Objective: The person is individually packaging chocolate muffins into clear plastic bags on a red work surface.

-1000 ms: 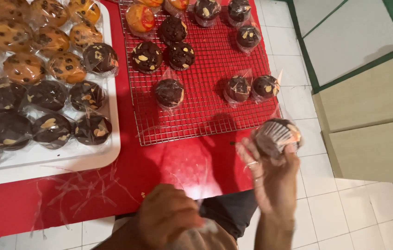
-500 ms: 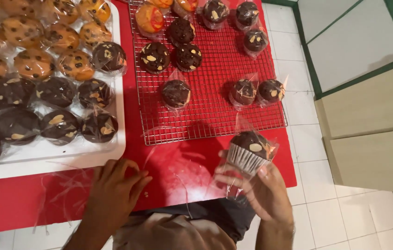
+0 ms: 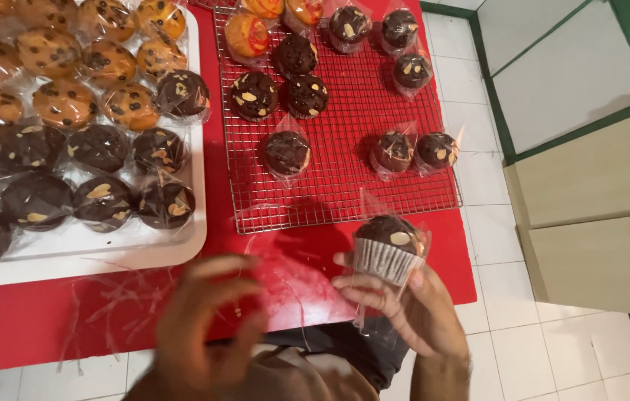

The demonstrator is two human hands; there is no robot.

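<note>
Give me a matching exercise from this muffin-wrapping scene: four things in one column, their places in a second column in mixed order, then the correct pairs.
Things:
1. chocolate muffin in a white paper cup
2. wire cooling rack
3. white tray
4. clear film strips

Places:
A. on the left of the red table, packed with wrapped muffins
B. held in the right hand, in a clear bag
C. loose on the table in front of the tray
D. in the middle of the table, with spaced-out muffins on it

Pairs: 1-B, 2-D, 3-A, 4-C
</note>
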